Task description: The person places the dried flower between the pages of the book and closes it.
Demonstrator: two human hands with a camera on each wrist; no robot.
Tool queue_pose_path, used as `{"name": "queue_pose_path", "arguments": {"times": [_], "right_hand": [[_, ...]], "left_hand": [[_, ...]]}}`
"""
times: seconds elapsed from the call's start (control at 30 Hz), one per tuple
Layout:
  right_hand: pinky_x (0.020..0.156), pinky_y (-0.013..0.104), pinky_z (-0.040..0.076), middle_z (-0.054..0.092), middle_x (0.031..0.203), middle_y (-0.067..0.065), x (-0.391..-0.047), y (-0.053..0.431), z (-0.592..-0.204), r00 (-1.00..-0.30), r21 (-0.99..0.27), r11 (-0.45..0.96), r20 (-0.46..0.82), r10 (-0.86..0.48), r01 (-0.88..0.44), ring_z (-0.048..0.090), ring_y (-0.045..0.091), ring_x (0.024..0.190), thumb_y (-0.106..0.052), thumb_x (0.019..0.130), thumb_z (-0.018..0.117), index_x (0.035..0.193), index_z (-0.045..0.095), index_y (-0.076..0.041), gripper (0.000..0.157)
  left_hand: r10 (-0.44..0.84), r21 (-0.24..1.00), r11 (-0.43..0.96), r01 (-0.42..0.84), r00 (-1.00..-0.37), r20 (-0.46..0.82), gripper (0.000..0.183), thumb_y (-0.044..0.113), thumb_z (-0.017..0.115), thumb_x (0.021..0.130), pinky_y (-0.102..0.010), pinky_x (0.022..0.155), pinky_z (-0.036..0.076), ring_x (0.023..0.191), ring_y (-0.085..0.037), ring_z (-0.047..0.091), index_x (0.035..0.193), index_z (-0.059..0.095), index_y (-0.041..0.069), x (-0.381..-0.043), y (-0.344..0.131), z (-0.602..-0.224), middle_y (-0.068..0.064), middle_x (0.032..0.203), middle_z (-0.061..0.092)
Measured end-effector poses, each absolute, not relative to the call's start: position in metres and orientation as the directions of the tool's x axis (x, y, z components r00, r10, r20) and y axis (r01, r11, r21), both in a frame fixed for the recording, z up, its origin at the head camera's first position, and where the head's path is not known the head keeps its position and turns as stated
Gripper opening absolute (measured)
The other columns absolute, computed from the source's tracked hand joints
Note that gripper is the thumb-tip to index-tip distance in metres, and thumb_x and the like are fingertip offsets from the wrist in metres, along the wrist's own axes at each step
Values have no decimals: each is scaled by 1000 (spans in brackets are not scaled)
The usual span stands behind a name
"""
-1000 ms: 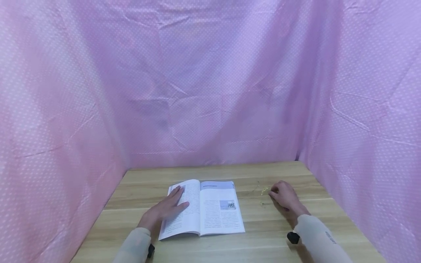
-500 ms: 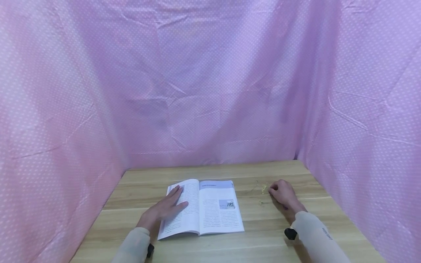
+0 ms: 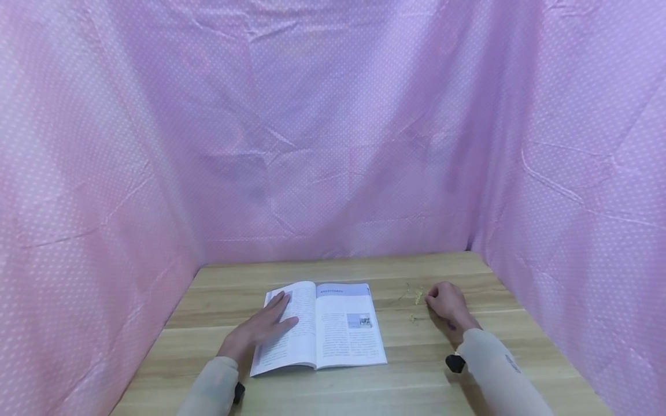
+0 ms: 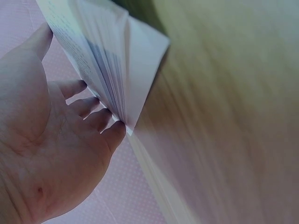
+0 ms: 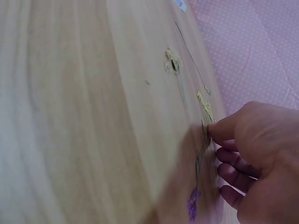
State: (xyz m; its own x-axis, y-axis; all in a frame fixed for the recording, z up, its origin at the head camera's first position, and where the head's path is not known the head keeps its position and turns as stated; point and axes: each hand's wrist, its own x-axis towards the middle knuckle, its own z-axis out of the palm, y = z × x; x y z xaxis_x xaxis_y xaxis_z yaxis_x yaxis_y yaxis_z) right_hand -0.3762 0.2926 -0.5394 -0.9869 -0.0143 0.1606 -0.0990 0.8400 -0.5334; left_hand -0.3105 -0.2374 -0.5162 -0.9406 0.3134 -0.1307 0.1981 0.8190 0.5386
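Note:
An open book (image 3: 351,346) lies on the wooden table, printed pages up. My left hand (image 3: 265,326) rests on its left page, fingers extended and thumb spread toward the fold. The left wrist view has the palm and fingertips along the edge of the fanned pages (image 4: 110,65). To the right of the book, my right hand (image 3: 448,305) is low over the table. Its thumb and forefinger pinch the thin stem of a dried purple flower (image 5: 193,205), whose head hangs below the fingers in the right wrist view. A dried yellow flower (image 5: 204,106) lies just beyond the fingertips.
A second pale yellow flower (image 5: 172,60) and a thin dried sprig (image 5: 189,49) lie on the table (image 3: 234,283) between book and right hand. Pink dotted cloth (image 3: 333,144) encloses the table at the back and both sides.
The right wrist and forearm have shifted slightly left and away from me, the fingers staying beside the yellow flower. The left hand and book look the same.

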Motion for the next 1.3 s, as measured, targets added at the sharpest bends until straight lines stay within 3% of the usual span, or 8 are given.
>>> {"name": "queue_pose_path", "arguments": {"times": [0.23,0.4,0.6,0.8,1.03,1.17,1.3], "right_hand": [[81,48,60,80,88,8,-376,291,-536,-995,-557,828,100,-3,-59,71,27,84,-16,98,79,87,81,-9,13],[72,39,56,77,82,3,-404,314,-575,-989,-569,816,144,-23,-102,67,23,76,-22,97,80,84,81,-15,15],[77,46,60,79,86,8,-391,306,-559,-990,-611,785,141,-16,-100,71,27,81,-19,95,80,87,82,-10,12],[77,47,59,80,88,8,-383,298,-549,-986,-561,821,164,-16,-107,72,27,82,-19,96,78,91,83,-10,12],[92,58,59,82,94,10,-376,289,-534,-996,-545,838,93,20,-34,74,29,92,-15,100,76,93,83,-8,13],[90,58,58,81,90,7,-376,294,-536,-995,-564,825,96,11,-46,72,27,87,-16,98,75,87,82,-11,14],[77,49,54,76,82,3,-387,307,-553,-990,-584,805,138,-27,-104,67,25,78,-20,96,73,81,78,-16,17]], "left_hand": [[302,557,810,182,-944,-130,89,64,53,114,-74,141,17,178,-47,9,182,21,16,-307,-238,-518,-15,193,8],[299,555,812,179,-945,-132,89,64,52,114,-74,142,17,179,-46,8,182,20,17,-308,-239,-518,-14,193,7],[304,553,813,184,-943,-134,90,63,53,114,-74,142,17,178,-47,8,182,19,15,-309,-239,-516,-16,192,6],[305,549,815,183,-942,-138,89,62,53,115,-74,142,17,178,-47,9,182,19,16,-309,-239,-516,-16,192,7],[312,554,809,196,-942,-123,89,62,53,115,-73,142,17,178,-48,9,182,20,14,-310,-239,-517,-17,192,7],[315,553,809,198,-941,-124,90,62,54,114,-73,142,19,178,-47,10,182,21,13,-310,-239,-517,-17,192,9],[318,554,807,204,-941,-117,89,62,54,114,-73,142,19,178,-48,10,181,22,12,-310,-238,-517,-18,192,9]]}}
